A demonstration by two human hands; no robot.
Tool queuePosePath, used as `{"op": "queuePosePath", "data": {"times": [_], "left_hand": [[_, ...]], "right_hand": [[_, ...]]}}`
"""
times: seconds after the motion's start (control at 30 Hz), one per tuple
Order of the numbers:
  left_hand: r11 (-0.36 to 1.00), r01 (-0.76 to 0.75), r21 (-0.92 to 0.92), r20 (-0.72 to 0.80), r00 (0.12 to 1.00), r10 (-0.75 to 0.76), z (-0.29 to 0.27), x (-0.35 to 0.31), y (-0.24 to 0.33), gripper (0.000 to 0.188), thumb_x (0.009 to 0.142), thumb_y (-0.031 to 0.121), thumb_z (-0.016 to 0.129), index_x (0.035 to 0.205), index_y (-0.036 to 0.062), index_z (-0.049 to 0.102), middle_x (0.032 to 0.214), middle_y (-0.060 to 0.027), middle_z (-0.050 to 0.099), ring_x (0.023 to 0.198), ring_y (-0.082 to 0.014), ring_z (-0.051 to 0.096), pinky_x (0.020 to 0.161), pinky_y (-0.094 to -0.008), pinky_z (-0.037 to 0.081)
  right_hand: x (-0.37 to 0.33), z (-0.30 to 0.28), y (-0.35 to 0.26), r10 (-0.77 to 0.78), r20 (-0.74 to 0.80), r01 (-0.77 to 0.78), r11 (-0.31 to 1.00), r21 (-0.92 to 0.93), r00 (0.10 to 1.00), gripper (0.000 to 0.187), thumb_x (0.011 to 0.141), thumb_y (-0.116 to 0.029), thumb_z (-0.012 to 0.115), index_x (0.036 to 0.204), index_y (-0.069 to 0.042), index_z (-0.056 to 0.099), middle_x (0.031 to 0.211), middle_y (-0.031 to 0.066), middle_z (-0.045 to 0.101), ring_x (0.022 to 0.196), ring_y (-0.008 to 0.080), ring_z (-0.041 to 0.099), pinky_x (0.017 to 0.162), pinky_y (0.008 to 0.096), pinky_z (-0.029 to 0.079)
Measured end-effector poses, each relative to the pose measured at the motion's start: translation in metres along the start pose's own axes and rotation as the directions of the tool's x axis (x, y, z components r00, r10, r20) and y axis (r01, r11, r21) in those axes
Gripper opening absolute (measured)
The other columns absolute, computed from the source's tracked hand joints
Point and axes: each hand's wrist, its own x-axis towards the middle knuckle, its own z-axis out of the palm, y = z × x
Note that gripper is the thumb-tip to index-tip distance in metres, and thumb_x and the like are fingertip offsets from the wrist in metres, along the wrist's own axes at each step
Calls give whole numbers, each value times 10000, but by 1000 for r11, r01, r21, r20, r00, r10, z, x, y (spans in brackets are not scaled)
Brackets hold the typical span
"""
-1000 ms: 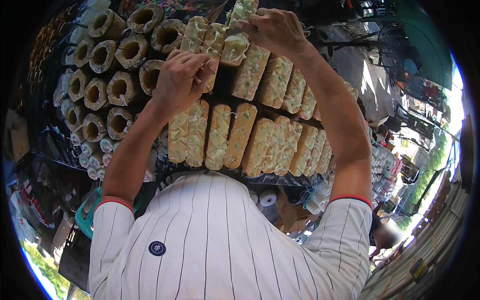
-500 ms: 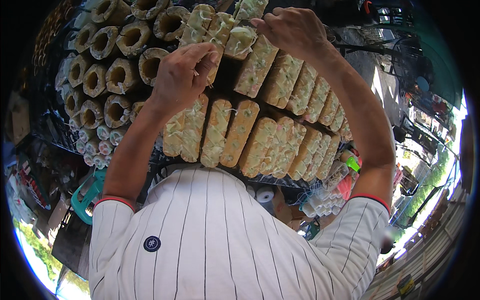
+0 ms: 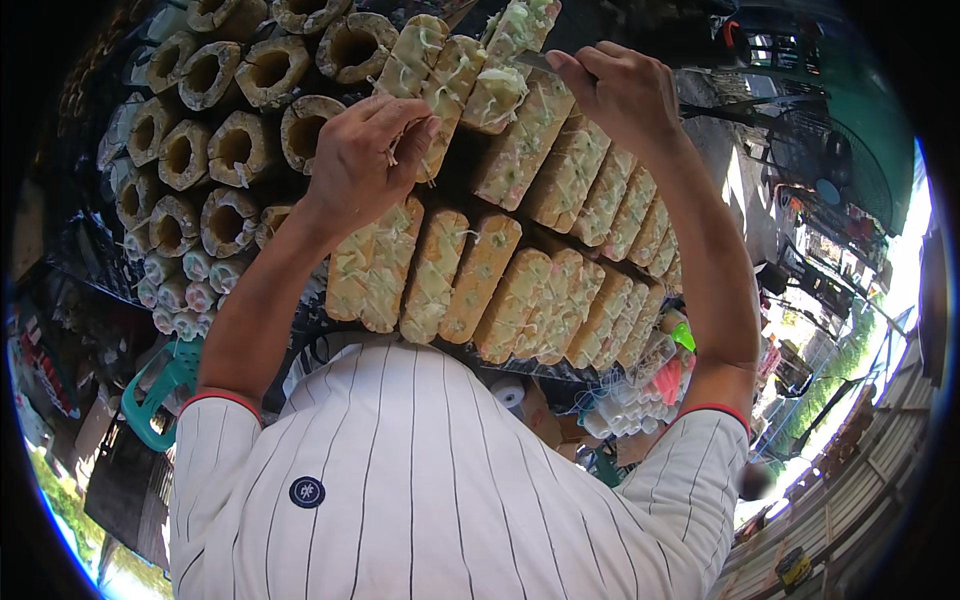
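Since the frame 0.5 s ago the whole stack has slid lower and larger in the head view, and both hands have closed in on the same cluster of upright bamboo tubes. The left hand (image 3: 362, 160), which earlier lay across the top of a split tube, now has its fingers curled and pinched on the top end of one split bamboo tube (image 3: 428, 95), with a few pale fibres showing between the fingertips. The right hand (image 3: 622, 92) has drifted left; it is closed around a thin dark blade or stick (image 3: 535, 62) whose tip meets the neighbouring stuffed tube (image 3: 505, 75) (what kind of tool it is stays too small to tell).

That tube stands in the upper middle of the picture, in the back row, touching the tubes on both sides. In front of it runs a row of split tubes (image 3: 470, 280) packed side by side, their pale filling facing up. To the left sits a bank of hollow bamboo sections (image 3: 215, 150) with dark open mouths.

The striped white shirt (image 3: 440, 480) hides the near edge of the surface. The top of the stack is cut off by the rim. Goods at the lower right (image 3: 640, 395) are blurred.
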Motion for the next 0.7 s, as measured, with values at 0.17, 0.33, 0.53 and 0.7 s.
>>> {"op": "queuePosePath", "data": {"times": [0.17,0.33,0.53,0.7], "left_hand": [[999,-43,8,22,999,43,0,-2,-2,130,960,91,764,1033,-13,738,934,-139,761,809,-297,743,723,-374,579],[999,22,34,20,1000,-23,2,-1,-1,132,934,94,778,1018,0,740,925,-134,758,807,-304,738,718,-386,585],[998,59,-11,11,998,-59,-4,-3,0,128,928,89,774,1020,5,743,935,-134,761,814,-305,746,730,-385,595],[997,72,-7,18,997,-72,3,-8,5,123,925,88,771,1025,22,740,914,-130,747,796,-305,739,716,-398,593]], "right_hand": [[15,12,-10,-80,73,82,996,-28,994,469,1058,-424,635,694,-128,664,625,26,571,570,238,657,561,392,578],[26,6,-13,-229,211,264,952,-156,950,496,1105,-410,534,722,-139,693,647,36,639,640,246,706,613,393,600],[2,-8,-31,-20,418,76,990,-118,908,509,1102,-442,533,763,-113,724,684,71,686,648,262,727,603,412,592],[-46,-33,-39,210,198,-221,974,39,958,495,1074,-499,577,885,-77,754,700,102,680,654,319,716,610,450,569]]}}
